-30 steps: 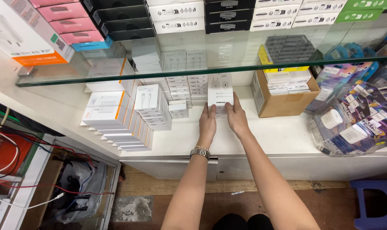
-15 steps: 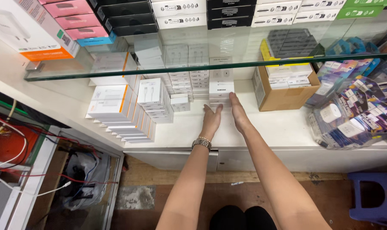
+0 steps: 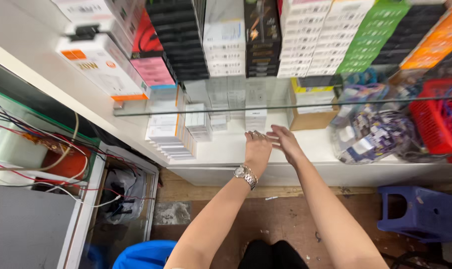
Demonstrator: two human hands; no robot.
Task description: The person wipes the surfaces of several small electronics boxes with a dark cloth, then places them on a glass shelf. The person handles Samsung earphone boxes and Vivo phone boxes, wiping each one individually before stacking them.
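Observation:
My left hand (image 3: 257, 147), with a metal watch on its wrist, hovers palm down over the front of the white lower shelf (image 3: 226, 149), fingers spread and holding nothing. My right hand (image 3: 284, 142) is right beside it, also empty with fingers apart. Just beyond the fingertips a small white box (image 3: 256, 119) stands on a row of similar boxes under the glass shelf (image 3: 196, 108). Neither hand touches it.
Stacks of flat white boxes (image 3: 168, 134) sit at the shelf's left. A cardboard box (image 3: 310, 118), clear bags of small packets (image 3: 370, 134) and a red basket (image 3: 435, 124) lie to the right. Coloured boxes fill the upper shelf. A blue stool (image 3: 420, 211) stands on the floor; cables (image 3: 46, 154) hang at left.
Both hands have let go of the small white box and drawn back toward the shelf's front edge. The view has pulled back and tilted up.

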